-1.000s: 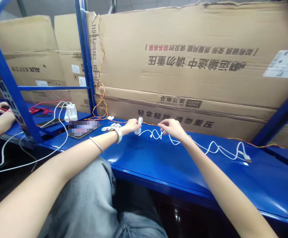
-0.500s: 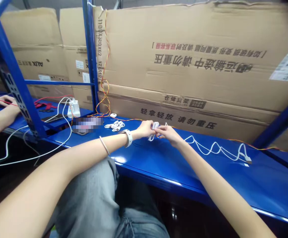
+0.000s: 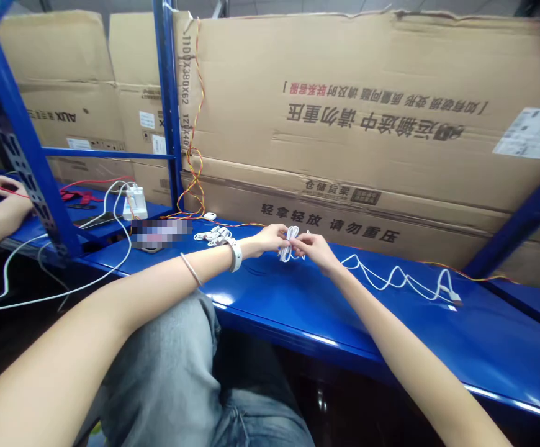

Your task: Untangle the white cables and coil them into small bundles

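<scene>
A small white cable, looped into a bundle, is held upright over the blue shelf. My left hand pinches the bundle from its left side, fingers closed. From the right, my right hand grips the same bundle with thumb and fingertips. A short white end sticks up by the right fingers. Left of my left hand lie several coiled white cables in a small pile. On the right a longer white cable lies loosely in zigzags on the shelf.
A phone, its screen blurred, lies at the left by a white power adapter. Yellow-red twisted wire hangs along the cardboard at the back. Blue posts frame the shelf. Another person's hand rests at far left.
The looped bundle between my hands now stands more upright and shows more of its loops. Both hands stay in nearly the same place; the view has shifted slightly.
</scene>
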`<action>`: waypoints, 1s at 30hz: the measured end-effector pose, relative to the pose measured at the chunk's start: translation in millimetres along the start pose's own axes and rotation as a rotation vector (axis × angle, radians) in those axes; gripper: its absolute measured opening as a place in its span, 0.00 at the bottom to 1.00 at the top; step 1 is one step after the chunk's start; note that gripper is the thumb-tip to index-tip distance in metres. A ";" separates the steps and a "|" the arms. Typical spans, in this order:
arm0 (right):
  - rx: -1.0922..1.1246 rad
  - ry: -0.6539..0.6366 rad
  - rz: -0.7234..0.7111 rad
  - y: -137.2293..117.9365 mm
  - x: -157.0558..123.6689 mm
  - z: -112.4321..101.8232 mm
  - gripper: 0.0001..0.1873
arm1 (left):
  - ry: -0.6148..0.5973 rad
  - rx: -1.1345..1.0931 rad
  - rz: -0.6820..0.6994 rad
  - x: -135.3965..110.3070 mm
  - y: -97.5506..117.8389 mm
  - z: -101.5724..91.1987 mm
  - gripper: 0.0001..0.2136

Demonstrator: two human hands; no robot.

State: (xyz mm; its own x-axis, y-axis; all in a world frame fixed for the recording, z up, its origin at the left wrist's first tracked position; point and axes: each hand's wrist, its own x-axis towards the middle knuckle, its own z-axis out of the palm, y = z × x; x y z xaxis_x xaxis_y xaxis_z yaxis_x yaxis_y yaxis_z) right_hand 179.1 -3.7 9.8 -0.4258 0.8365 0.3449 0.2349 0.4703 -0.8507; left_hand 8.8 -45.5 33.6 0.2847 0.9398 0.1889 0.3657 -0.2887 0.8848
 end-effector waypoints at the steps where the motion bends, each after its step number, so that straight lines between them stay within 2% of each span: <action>1: 0.007 0.013 -0.023 -0.7 -0.2 0.0 0.21 | 0.010 -0.007 -0.008 0.1 0.3 0.0 0.16; 5: 0.009 0.034 -0.101 -4.0 -0.9 -0.7 0.22 | 0.034 -0.066 -0.035 2.8 -0.5 -0.9 0.14; 9: 0.025 0.011 -0.084 -7.0 -1.1 -1.8 0.23 | -0.038 -0.110 0.002 3.0 1.9 -3.9 0.06; 11: 0.075 0.020 -0.062 -8.3 -1.1 -2.3 0.23 | -0.027 -0.115 0.003 1.7 4.7 -4.7 0.04; 15: 0.215 0.026 0.018 -9.9 -0.3 -4.2 0.24 | 0.038 -0.208 -0.045 0.9 9.7 -2.7 0.07; 20: 0.357 0.049 0.103 -10.4 2.4 -7.7 0.24 | 0.074 -0.335 0.071 4.0 12.2 1.0 0.08; 24: 0.398 0.062 0.094 -11.8 1.8 -8.9 0.24 | 0.038 -0.444 0.083 4.9 13.7 2.7 0.09; 28: 0.388 0.071 0.085 -12.6 0.3 -7.6 0.24 | 0.121 -0.422 0.024 4.0 18.0 0.8 0.11; 30: 0.384 0.085 0.076 -12.7 0.1 -6.2 0.24 | 0.136 -0.395 0.008 3.8 20.2 -2.3 0.08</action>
State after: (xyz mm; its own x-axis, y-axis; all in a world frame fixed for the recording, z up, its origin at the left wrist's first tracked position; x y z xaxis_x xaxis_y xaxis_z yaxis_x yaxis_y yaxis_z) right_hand 181.5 -7.8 23.1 -0.3427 0.8924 0.2935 -0.0880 0.2806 -0.9558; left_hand 15.2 -47.4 53.2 0.1569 0.9611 0.2273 -0.0116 -0.2283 0.9735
